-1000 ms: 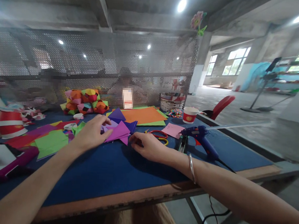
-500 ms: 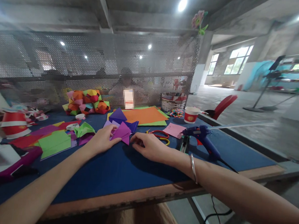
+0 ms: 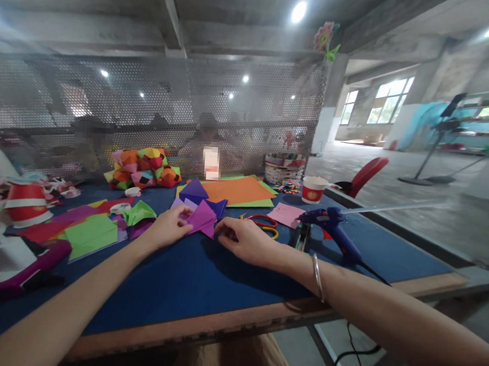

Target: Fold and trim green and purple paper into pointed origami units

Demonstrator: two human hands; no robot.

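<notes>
Near the middle of the table, a folded piece of purple paper shows pointed, layered corners. My left hand has its left edge between thumb and fingers. Just right of the paper, my right hand rests with fingers loosely curled and a gap between them; nothing shows in it, and whether its fingertips touch the paper is unclear. A silver bangle is on that wrist. Dark blue-violet folded paper lies directly behind, with a lilac piece partly hidden by the left hand. Red-and-yellow scissors lie beyond my right hand.
On the right are a blue glue gun, a cutter knife, pink paper and a paper cup. Orange sheets lie behind. Green paper, a tape dispenser and a folded-paper ornament are leftward.
My left thumb has drawn back slightly from over the purple paper, so more of the paper shows. The right hand has hardly moved. The view has shifted slightly.
</notes>
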